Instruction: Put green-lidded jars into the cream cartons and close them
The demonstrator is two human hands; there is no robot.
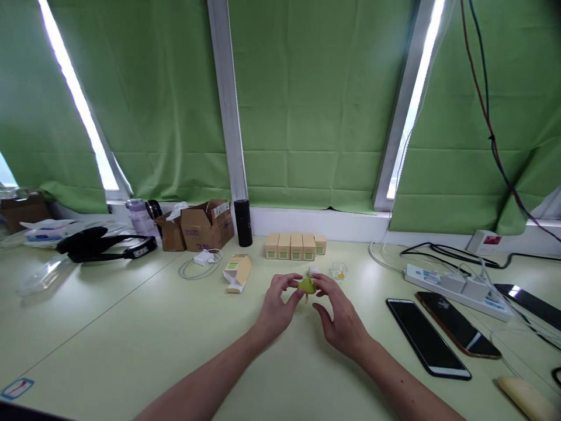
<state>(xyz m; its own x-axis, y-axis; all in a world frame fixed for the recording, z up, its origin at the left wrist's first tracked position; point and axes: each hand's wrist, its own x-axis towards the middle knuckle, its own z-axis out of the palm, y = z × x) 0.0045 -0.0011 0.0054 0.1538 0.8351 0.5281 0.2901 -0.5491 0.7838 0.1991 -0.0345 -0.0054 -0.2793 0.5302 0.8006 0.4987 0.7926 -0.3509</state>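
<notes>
A small lime-green rounded piece (307, 285) with a thin yellowish stem beneath it is held just above the table, between my hands. My left hand (278, 304) pinches its left side between thumb and fingers. On the other side, my right hand (339, 316) has its fingertips at the piece's right edge, while its thumb stands apart, lower down. Beyond the fingers sits a small white item (312, 271), partly hidden. To its right is a clear little container (338, 271) with something yellow inside. An opened cardboard box (238, 272) lies left of my hands.
Several small kraft boxes (290, 246) form a row at the back. A black cylinder (242, 223) and a larger carton (205, 225) stand behind left, near a white charger (204, 258). Phones (427, 338) and a loaded power strip (458, 289) occupy the right.
</notes>
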